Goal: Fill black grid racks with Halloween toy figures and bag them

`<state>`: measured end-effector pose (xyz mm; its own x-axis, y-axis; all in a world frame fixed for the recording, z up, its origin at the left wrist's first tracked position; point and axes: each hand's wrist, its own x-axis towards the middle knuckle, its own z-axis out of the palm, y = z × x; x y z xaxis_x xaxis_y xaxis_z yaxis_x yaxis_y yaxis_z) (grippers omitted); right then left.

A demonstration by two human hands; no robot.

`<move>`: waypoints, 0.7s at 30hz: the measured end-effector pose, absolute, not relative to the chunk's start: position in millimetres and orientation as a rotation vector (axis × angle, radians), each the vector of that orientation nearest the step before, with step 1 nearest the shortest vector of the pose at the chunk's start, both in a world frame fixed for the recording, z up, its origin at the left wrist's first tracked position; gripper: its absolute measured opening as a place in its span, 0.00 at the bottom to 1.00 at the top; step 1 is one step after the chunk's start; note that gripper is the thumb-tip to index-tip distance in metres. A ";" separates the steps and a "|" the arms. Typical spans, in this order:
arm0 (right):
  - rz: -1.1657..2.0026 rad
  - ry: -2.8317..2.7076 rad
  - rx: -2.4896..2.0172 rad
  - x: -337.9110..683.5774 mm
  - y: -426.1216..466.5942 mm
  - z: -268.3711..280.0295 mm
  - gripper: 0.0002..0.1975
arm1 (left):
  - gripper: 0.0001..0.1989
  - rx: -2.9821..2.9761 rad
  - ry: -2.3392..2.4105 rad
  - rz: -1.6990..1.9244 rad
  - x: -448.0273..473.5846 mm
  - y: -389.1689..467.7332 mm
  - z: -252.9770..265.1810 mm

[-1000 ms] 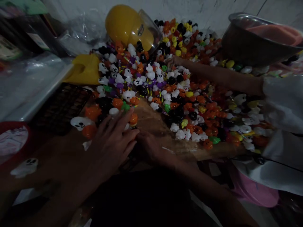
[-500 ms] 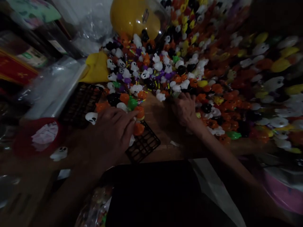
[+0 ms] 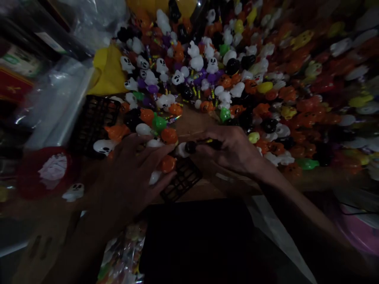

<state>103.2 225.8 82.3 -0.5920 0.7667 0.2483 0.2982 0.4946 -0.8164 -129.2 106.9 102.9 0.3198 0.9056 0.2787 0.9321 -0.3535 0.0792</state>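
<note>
My right hand [image 3: 233, 148] is closed around a small black toy figure [image 3: 190, 147]; a yellow-patterned bit shows between its fingers. The figure's black end points left, touching or nearly touching a small white figure [image 3: 181, 150]. My left hand [image 3: 130, 169] lies over a cluster of toys, thumb and fingers apart. An orange figure [image 3: 168, 163] sits between that thumb and index finger. Under these toys is a black grid tray [image 3: 185, 177], partly hidden by the left hand. Another orange figure [image 3: 169, 136] and a green figure [image 3: 159, 123] stand just beyond the fingertips.
A large heap of Halloween figures [image 3: 284, 94] covers the back and right. At left are a second black grid tray [image 3: 91, 122], a yellow cloth-like piece [image 3: 109, 71], plastic bags [image 3: 56, 106] and a red bowl [image 3: 26, 173] with paper slips. A ghost figure [image 3: 74, 192] lies near the bowl.
My right hand has come back from the heap's edge toward the left hand, with the black figure in it. My left hand's fingers have spread. The view has tilted slightly down.
</note>
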 end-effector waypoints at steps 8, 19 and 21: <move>1.053 -2.139 -0.693 57.1 198.9 46.0 0.10 | 0.25 -2.436 -1.673 -0.517 -122.8 107.2 99.3; 0.852 -2.045 -0.676 52.8 181.0 33.1 0.09 | 0.10 -2.335 -1.609 -0.505 -110.6 123.7 108.1; 0.856 -2.045 -0.718 53.9 181.6 36.2 0.11 | 0.11 -2.276 -1.614 -0.526 -106.8 124.6 102.0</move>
